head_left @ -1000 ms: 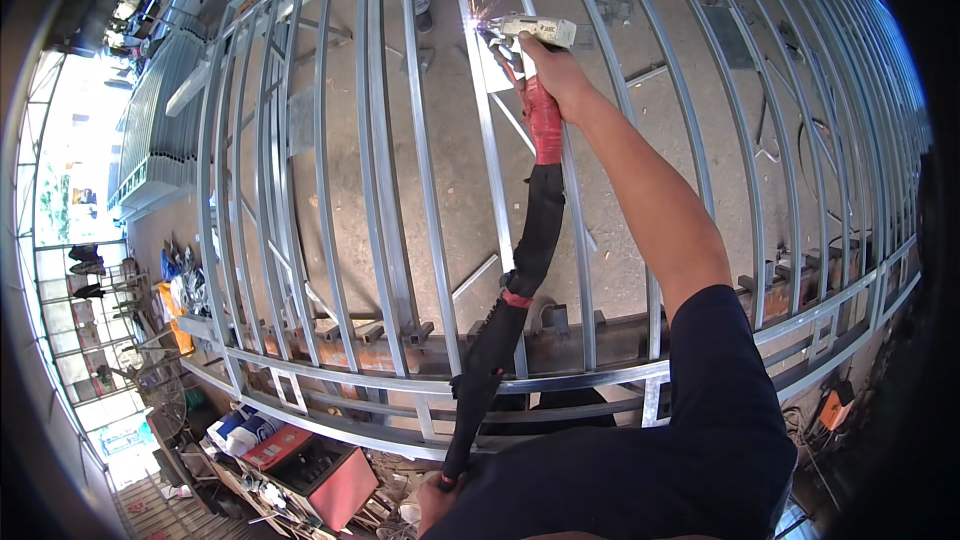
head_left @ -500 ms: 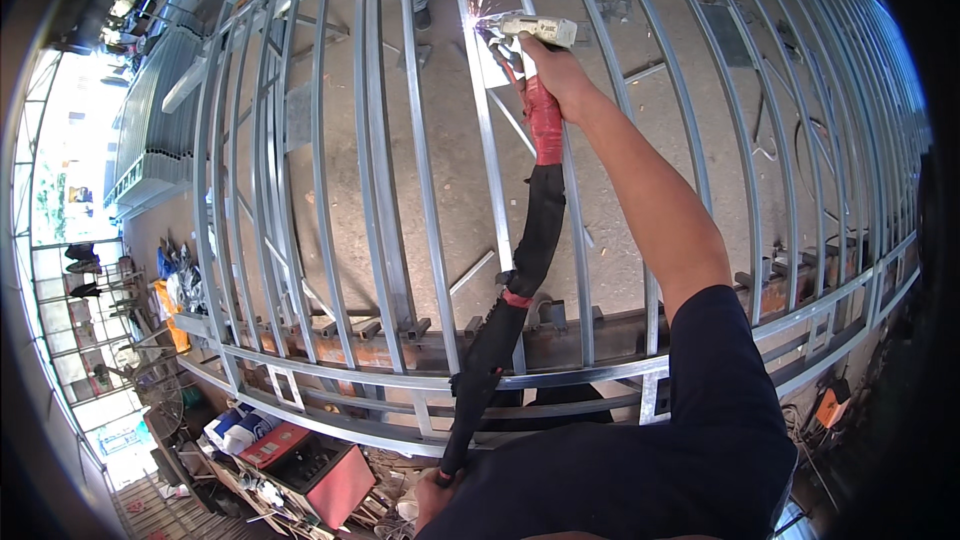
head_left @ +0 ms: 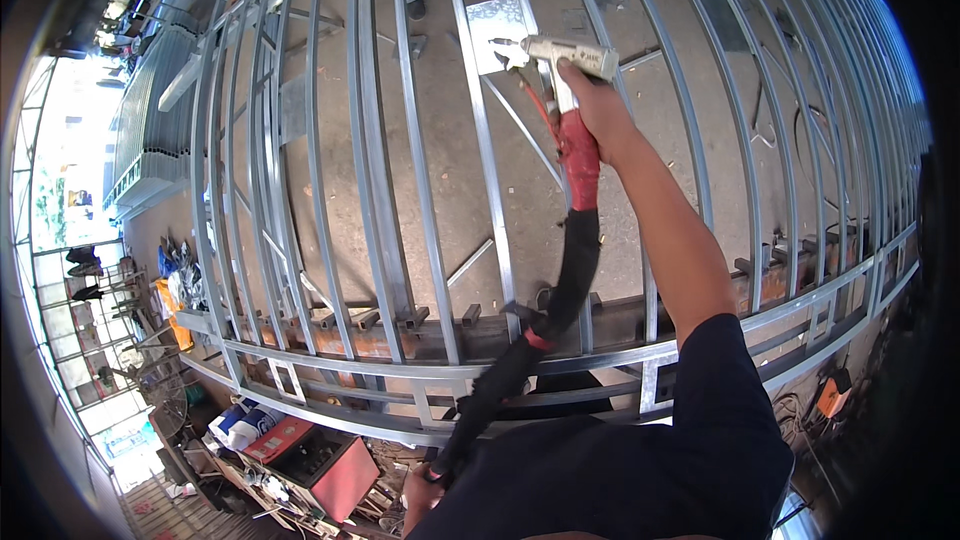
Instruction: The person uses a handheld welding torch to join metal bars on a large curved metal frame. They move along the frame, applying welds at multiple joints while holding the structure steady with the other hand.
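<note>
My right hand (head_left: 598,112) is closed around a handheld welding gun (head_left: 572,56) with a pale body and red-wrapped grip. Its nozzle points left, between two long metal bars of a steel frame (head_left: 478,125), with no sparks at the tip. A thick black-sleeved cable (head_left: 576,270) runs from the grip down toward my body. Near the lower edge, my left hand (head_left: 422,490) is closed on that cable, partly hidden by my dark sleeve and torso. Behind the nozzle lies a bright, pale rectangular sheet (head_left: 490,15).
Parallel bars continue left and right, joined by a double rail (head_left: 560,365) near me. Stacked metal profiles (head_left: 150,165) lie at the left. A red box (head_left: 340,480) stands lower left, an orange device (head_left: 832,398) lower right. Another person's leg and shoe (head_left: 414,2) show at the top.
Sparks and glare at the nozzle have gone. My right hand and the welding gun have moved right and slightly toward me, off the bar. The cable has swung right; my left hand has shifted slightly left.
</note>
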Motion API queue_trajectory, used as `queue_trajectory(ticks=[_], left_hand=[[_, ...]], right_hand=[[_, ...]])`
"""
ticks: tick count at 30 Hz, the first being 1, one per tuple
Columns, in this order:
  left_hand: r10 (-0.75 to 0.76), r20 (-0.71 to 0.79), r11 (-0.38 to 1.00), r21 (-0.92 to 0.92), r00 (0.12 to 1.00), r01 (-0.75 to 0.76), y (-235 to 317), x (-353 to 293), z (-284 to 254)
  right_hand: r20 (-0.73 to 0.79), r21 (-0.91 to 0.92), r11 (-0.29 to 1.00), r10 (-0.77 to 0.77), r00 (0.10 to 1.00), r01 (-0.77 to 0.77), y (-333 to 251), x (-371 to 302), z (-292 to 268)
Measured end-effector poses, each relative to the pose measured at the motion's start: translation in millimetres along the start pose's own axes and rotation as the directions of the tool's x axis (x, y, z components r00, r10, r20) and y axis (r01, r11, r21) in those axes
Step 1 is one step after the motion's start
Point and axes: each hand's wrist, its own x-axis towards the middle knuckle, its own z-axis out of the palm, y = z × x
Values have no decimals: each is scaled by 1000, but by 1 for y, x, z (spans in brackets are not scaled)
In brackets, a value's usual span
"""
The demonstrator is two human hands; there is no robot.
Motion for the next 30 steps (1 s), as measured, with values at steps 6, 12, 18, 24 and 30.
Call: queue_trajectory(ticks=[6,12,18,24,30], left_hand=[[56,30,990,130,998,-60,-3,6,-11],[33,8,991,127,999,-34,4,1,-9],[24,-25,990,142,999,-21,10,-1,0],[16,-6,994,104,1000,-15,15,-4,-2],[24,-12,996,85,1000,-22,6,2,2]], right_hand=[[48,-60,998,10,999,-7,21,-19,-7],[71,-101,995,4,997,3,19,-15,-3],[60,-133,990,48,997,-40,20,-13,-2],[57,-137,991,15,998,-7,17,-16,0],[61,-143,989,35,998,-26,16,-17,-1]])
